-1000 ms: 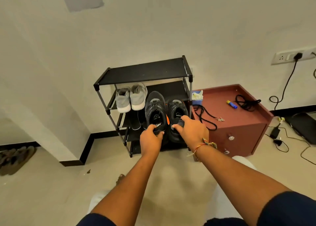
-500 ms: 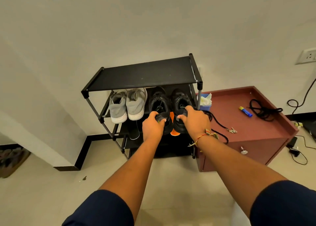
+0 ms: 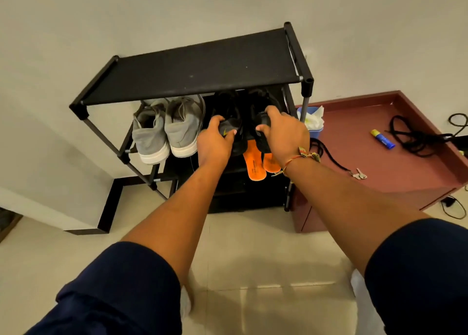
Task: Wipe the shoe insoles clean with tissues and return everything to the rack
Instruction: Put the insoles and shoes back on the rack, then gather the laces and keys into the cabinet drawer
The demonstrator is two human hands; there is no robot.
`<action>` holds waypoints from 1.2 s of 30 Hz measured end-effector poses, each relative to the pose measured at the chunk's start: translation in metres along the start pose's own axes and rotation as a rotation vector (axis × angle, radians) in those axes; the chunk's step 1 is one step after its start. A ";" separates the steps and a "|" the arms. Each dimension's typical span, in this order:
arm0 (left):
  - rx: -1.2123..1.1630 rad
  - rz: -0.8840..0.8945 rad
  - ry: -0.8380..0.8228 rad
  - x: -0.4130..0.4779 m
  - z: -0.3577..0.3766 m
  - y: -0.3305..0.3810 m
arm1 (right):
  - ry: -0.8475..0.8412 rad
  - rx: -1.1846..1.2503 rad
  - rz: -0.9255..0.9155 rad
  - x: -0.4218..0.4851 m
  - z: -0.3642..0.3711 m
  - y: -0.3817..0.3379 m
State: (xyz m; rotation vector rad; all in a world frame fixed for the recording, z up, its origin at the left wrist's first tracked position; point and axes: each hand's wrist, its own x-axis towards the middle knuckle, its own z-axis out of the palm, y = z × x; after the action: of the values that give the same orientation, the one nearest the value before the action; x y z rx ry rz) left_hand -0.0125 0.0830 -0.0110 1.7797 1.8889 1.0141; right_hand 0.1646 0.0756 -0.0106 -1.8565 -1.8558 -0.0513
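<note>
Both arms reach forward to a black shoe rack standing against the wall. The left hand is curled around the heel of the left black shoe, thumb on the inner side and fingers wrapped over the back. The right hand grips the heel of the right black shoe the same way, with a thread bracelet on its wrist. The 2 black shoes sit side by side on the rack's middle shelf, toes pointing in under the top shelf, heels at the front edge. Just below their heels, 2 orange insoles lie next to each other on the lower shelf, partly hidden by the right wrist. To the left on the middle shelf stand 2 grey sneakers with white soles, heels toward the camera, just beside the left black shoe. Right of the rack is a maroon cabinet; on its tabletop rest a blue tub of tissues close to the rack post, a black cord, a small blue and yellow tube and keys
</note>
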 end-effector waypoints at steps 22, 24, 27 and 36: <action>0.010 -0.091 -0.211 -0.090 -0.031 0.042 | -0.197 0.289 0.219 -0.089 -0.052 -0.005; 0.011 -0.036 -0.253 -0.121 -0.034 0.055 | -0.208 0.277 0.221 -0.111 -0.062 -0.005; -0.012 0.042 -0.326 -0.169 -0.038 0.074 | -0.213 0.261 0.229 -0.146 -0.082 -0.002; -0.062 0.085 -0.434 -0.260 0.000 0.115 | -0.237 0.319 0.416 -0.231 -0.129 0.056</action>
State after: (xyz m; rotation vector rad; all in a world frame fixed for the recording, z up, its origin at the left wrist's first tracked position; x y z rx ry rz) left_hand 0.1078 -0.1740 0.0142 1.8737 1.5108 0.6361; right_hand 0.2441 -0.1830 -0.0034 -2.0359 -1.4715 0.5950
